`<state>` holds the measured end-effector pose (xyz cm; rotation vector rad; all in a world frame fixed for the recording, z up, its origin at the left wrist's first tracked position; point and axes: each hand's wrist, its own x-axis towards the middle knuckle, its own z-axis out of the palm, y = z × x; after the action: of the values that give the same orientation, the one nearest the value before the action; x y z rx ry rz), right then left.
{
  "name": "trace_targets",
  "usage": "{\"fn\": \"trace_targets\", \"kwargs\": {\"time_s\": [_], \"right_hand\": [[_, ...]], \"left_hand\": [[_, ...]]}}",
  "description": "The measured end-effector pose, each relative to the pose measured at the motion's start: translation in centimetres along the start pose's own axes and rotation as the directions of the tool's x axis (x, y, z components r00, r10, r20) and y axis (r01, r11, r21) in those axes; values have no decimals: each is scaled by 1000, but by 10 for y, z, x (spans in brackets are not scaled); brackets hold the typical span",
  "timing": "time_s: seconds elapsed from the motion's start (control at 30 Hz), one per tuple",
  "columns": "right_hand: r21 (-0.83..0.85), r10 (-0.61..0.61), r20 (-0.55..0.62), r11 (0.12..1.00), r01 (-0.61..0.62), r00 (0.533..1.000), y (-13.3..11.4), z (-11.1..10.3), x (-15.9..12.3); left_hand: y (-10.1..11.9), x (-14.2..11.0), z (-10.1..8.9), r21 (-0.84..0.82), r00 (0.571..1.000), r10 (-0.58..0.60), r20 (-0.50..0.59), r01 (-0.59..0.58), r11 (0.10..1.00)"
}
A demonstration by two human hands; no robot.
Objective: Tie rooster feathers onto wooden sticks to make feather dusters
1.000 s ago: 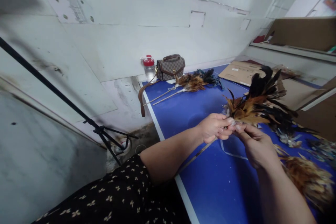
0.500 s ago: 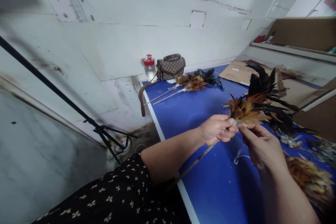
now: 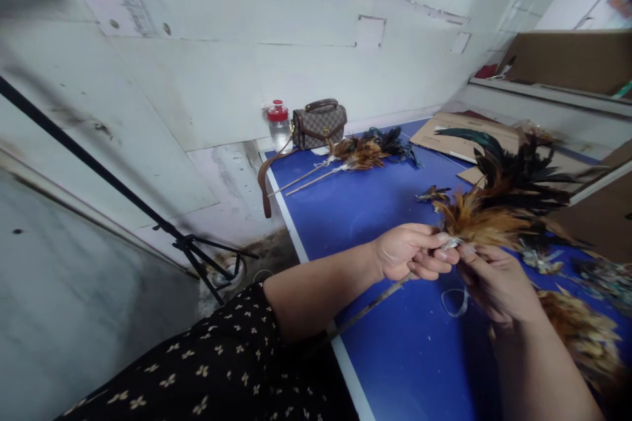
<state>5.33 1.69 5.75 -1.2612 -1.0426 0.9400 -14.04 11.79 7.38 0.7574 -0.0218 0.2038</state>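
Note:
My left hand (image 3: 412, 253) is closed around the feather duster's thin stick (image 3: 376, 301), right below the bound base of the feathers. Brown and long black feathers (image 3: 486, 217) fan out from that end, pointing away to the right. With thumb and fingers pinched, my right hand (image 3: 498, 279) meets the white binding at the feather base; its fingertips are partly hidden. A loop of white string (image 3: 455, 302) hangs just under the hands. The stick's lower end runs down past the table edge under my left forearm.
On the blue table (image 3: 409, 355) lie two feather dusters (image 3: 363, 152), a tan feather bundle (image 3: 582, 332) and dark feathers (image 3: 540, 256). A handbag (image 3: 318, 126) and red-lidded bottle (image 3: 279, 126) stand at the back by the wall. Cardboard (image 3: 444, 135) lies behind; a black tripod (image 3: 185, 243) stands left.
The held feather duster has turned, so its black feathers fan out differently and more brown ones show. Both hands have shifted slightly toward me, and the string loop has opened wider.

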Motion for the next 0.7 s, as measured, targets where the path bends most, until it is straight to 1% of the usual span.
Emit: {"fn": "trace_targets", "kwargs": {"time_s": [0.07, 0.17, 0.3, 0.4, 0.5, 0.57, 0.63, 0.7], "right_hand": [[-8, 21, 55, 1000, -20, 998, -6, -1, -5], [33, 10, 78, 999, -13, 997, -10, -1, -9], [95, -56, 37, 994, 52, 998, -7, 4, -9], [95, -91, -21, 991, 93, 996, -4, 7, -7], [72, -73, -67, 994, 78, 995, -2, 8, -5], [59, -64, -95, 996, 70, 993, -1, 7, -4], [48, -62, -111, 997, 67, 992, 1, 7, -3], [38, -58, -118, 997, 63, 991, 3, 6, -2]], "left_hand": [[0, -1, 1, -25, 998, -56, 20, 57, 998], [1, -2, 1, -52, 992, -109, 61, 113, 992], [3, -3, 1, -59, 985, -131, 113, 138, 989], [2, -1, 1, -43, 989, -113, 95, 118, 992], [-3, 3, 1, -7, 998, -66, 16, 66, 998], [-8, 6, 4, 32, 996, -25, -83, 28, 999], [-15, 9, 7, 88, 974, 42, -224, -23, 996], [-20, 10, 10, 156, 929, 120, -351, -69, 985]]}}
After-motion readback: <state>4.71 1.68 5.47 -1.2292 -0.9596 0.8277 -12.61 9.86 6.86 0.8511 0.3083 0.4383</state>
